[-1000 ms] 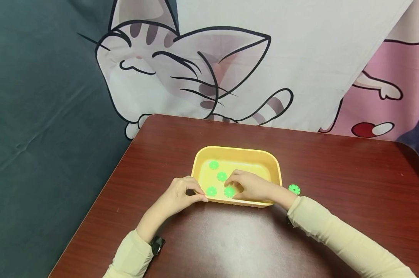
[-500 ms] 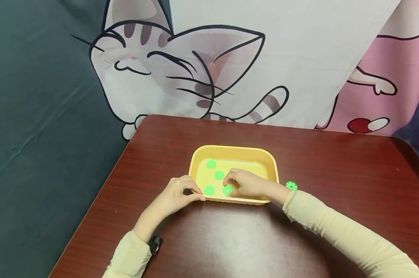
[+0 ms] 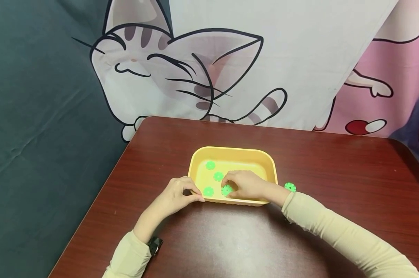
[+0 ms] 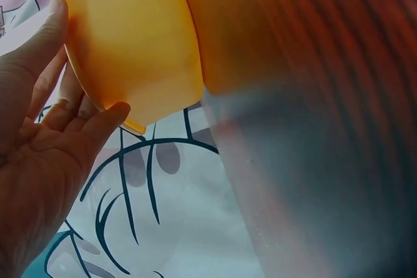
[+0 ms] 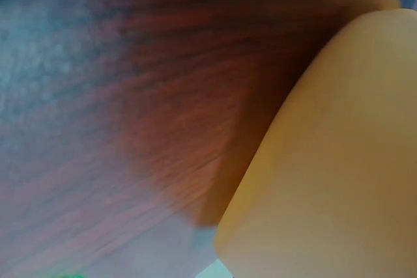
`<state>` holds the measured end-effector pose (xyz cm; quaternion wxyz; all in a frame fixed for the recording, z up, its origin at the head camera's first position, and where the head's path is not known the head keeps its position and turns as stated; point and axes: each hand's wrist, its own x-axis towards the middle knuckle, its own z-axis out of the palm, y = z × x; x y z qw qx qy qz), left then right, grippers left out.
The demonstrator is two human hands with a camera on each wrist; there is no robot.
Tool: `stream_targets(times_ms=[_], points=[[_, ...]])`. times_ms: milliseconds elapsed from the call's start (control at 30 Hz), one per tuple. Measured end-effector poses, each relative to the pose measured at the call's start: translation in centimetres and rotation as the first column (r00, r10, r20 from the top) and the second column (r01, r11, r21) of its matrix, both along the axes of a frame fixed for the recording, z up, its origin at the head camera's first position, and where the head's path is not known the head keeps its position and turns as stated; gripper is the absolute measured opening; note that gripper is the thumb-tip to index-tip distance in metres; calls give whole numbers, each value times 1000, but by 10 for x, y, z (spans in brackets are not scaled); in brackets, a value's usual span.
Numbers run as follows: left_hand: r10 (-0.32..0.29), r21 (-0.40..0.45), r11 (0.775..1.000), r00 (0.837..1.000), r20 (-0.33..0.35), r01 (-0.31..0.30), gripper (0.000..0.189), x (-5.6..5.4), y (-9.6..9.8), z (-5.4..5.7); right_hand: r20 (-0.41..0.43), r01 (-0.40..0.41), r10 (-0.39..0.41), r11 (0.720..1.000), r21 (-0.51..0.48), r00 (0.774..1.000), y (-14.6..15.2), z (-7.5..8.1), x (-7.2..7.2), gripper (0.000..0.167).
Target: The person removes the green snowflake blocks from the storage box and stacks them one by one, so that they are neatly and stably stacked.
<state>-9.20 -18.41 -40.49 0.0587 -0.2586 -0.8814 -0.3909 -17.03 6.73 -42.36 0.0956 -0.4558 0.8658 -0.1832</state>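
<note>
A yellow plastic bin (image 3: 251, 153) stands on the table with several green, notched, flower-shaped discs (image 3: 210, 165) lying flat on its floor. At its near left corner, my left hand (image 3: 177, 195) grips the rim between thumb and fingers; the left wrist view shows the same hand (image 4: 62, 105) on the bin wall (image 4: 133, 43). My right hand (image 3: 245, 184) reaches inside over the right part of the bin. Its thumb and curled fingers close on a green disc (image 3: 226, 190) near the front wall, partly covering it. The right wrist view holds only the bin's outer wall (image 5: 339, 161), not the hand.
One more green disc (image 3: 290, 187) lies on the brown wooden table (image 3: 230, 239), right of the bin beside the right sleeve (image 3: 331, 224). Behind the table's far edge hangs a curtain (image 3: 293, 58) with a cartoon cat. A black strap (image 3: 155, 245) is around the left wrist.
The whole head view has shifted slightly left. Inside the bin, my right hand has moved a little left around the same disc. My left hand stays on the rim.
</note>
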Motion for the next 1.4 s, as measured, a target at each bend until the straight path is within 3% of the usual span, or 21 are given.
stream_targets(times_ms=[300,467,800,1067,1267,1400], points=[[5,-19,1000,996,86,-3,12,-1,2,4,92,-18,27,995,-99,995,2,0,-1,28],[7,-16,1000,997,78,-6,11,-2,3,2,110,-15,30,991,-134,994,5,1,-2,26],[8,-15,1000,997,81,-7,12,-2,4,-1,8,-75,78,981,-177,997,20,9,-5,21],[1,-11,1000,997,72,0,11,0,4,1,-77,-7,-18,950,-313,997,52,28,0,26],[14,-30,999,997,75,-11,10,1,2,5,-114,108,-164,915,-390,980,85,37,8,31],[19,-35,999,996,92,-16,10,0,1,6,-77,217,-272,884,-414,959,110,40,12,32]])
